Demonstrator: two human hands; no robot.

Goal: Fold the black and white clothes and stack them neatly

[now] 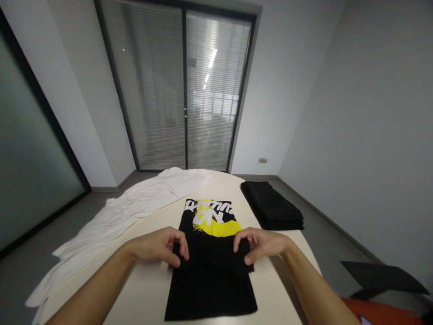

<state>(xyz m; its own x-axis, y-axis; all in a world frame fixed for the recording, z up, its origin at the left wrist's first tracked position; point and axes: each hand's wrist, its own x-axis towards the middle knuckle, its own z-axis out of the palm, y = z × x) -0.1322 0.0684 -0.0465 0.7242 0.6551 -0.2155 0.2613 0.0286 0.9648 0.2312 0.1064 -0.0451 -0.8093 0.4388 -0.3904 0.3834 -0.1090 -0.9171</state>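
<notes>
A black shirt [209, 293] with a yellow and white print lies on the table in a narrow, folded strip. Its printed part is at the far end, and a raised fold of cloth crosses its middle. My left hand [165, 247] pinches the left side of that fold between thumb and fingers. On the right side of the same fold, my right hand [259, 246] grips the cloth with thumb and fingers curled round it. The near end of the shirt lies flat.
White cloth [135, 205] is spread along the left side of the pale table [135, 289]. Folded black clothes [272, 205] are stacked at the back right. Beyond the right edge are a black chair part [382, 277] and something orange. A glass door stands behind.
</notes>
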